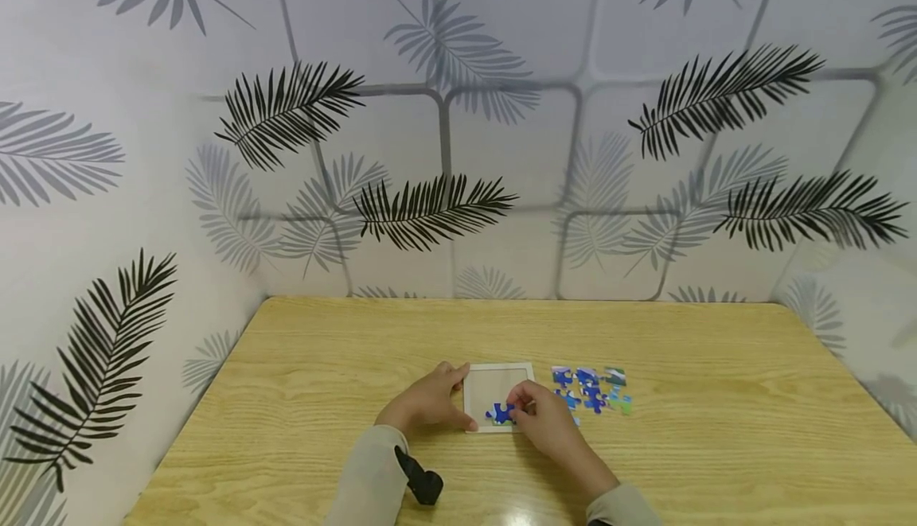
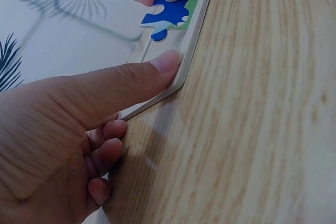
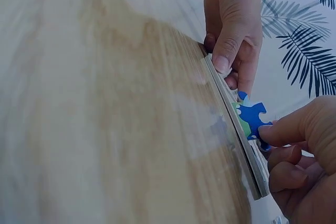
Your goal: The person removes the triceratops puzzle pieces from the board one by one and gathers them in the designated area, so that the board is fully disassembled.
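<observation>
A square wooden puzzle tray [image 1: 497, 366] with a pale raised rim lies on the table. My left hand [image 1: 433, 399] holds its left side, the thumb on the near left corner and a fingertip by the far left one. Within the tray, near its front edge, is a blue jigsaw piece [image 1: 501, 412] with some green and white. My right hand [image 1: 546, 421] pinches this piece between thumb and fingers, as the right wrist view also shows. Part of the piece is hidden behind the fingertips. In the left wrist view, the left thumb [image 2: 142, 80] presses on the rim.
Several loose jigsaw pieces [image 1: 591, 395], blue, white and green, lie just right of the tray, partly behind the right hand. The wood-grain table [image 1: 344, 343] reaches back to a wall [image 1: 501, 144] with a leaf pattern.
</observation>
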### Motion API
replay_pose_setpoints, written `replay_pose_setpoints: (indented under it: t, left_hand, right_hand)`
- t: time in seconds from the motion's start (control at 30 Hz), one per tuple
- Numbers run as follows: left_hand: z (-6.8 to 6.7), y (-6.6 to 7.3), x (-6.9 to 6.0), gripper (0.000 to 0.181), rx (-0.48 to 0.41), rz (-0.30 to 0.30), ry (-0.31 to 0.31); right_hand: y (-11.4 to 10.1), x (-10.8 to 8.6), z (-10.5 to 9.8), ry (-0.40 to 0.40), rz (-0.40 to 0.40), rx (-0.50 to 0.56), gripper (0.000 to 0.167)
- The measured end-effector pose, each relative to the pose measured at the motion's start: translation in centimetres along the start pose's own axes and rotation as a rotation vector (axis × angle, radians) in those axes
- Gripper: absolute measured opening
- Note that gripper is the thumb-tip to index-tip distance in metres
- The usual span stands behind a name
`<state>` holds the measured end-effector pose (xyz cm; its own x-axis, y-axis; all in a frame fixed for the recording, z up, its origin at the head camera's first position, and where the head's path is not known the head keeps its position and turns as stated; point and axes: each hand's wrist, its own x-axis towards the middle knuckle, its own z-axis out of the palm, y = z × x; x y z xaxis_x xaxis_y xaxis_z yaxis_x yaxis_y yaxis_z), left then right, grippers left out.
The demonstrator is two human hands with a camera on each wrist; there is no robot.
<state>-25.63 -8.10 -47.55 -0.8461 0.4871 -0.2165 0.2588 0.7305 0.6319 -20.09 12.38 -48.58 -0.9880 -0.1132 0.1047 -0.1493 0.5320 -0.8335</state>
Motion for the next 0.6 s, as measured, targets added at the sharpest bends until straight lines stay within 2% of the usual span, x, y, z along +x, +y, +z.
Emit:
replay_pose_setpoints:
  t: [0.27,0.6]
  left_hand:
    - [0.1,-0.1,0.2,0.099,0.002,-0.006,-0.006]
    - [0.0,-0.1,0.0,0.099,-0.018,0.0,-0.008]
  right_hand:
    - [-0.1,0.1,-0.6,0.043,0.053,0.03,0.011]
    - [0.5,0.0,-3.6,0.092,0.083,0.008,0.007]
